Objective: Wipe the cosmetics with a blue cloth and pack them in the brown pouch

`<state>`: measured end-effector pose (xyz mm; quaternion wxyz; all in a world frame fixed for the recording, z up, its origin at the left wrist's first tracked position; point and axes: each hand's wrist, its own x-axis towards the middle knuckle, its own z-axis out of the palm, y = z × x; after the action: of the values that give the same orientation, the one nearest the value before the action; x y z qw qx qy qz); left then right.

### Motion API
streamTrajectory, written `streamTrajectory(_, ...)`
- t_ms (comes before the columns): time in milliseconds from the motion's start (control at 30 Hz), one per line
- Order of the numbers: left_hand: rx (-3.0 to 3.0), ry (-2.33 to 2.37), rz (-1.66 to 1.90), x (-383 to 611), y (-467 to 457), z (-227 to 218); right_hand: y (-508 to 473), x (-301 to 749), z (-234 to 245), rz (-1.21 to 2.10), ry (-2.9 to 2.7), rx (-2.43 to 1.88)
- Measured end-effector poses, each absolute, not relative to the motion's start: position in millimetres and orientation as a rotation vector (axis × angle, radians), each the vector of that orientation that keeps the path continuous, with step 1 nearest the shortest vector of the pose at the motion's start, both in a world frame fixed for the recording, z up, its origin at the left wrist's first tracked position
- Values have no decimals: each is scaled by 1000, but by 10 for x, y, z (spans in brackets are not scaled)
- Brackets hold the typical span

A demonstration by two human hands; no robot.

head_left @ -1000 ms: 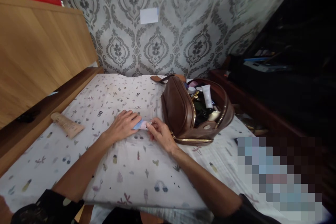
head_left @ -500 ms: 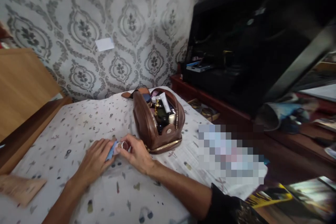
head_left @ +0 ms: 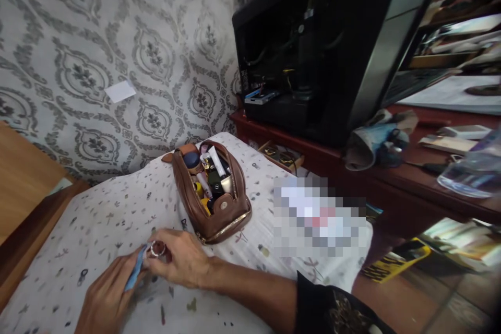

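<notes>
My left hand (head_left: 107,289) is low at the left, fingers closed on a light-blue piece (head_left: 135,272) that looks like folded cloth. Touching it, my right hand (head_left: 182,260) pinches a small round container (head_left: 158,249) with a silvery rim and a reddish-brown end. Fingers hide most of that container, so its kind is unclear. Just beyond my right hand stands an unzipped brown leather toiletry bag (head_left: 190,201). Inside it are a white tube (head_left: 217,162), a dark blue round lid (head_left: 191,160) and several small bottles.
A white patterned sheet (head_left: 117,209) covers the surface beneath the bag. A blurred-out item (head_left: 319,216) lies at its right edge. Beyond stand a large black screen (head_left: 297,57) and a reddish-brown desk (head_left: 332,162) with an open small drawer (head_left: 284,156). A wooden panel (head_left: 27,172) borders the left.
The view has swung right, so the bag and both hands appear farther left. The container's rimmed end now faces up more. A peach tube at the left has left the view.
</notes>
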<state>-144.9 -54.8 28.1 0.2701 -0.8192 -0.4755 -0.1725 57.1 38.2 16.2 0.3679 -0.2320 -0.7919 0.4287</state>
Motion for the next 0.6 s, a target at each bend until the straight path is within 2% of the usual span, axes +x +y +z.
streamTrajectory(167,-2187,-1346,-479,-1420,-625,348,346,582,177,1072,-2048,-563)
streamTrajectory(367,-2234,-1329,-267,-1744,-734,145,349,630,229,1051,-2023,-590)
streamTrajectory(600,-2192,-1663,-465,-1695,-853,70,370,653,292,1070,-1918,-534)
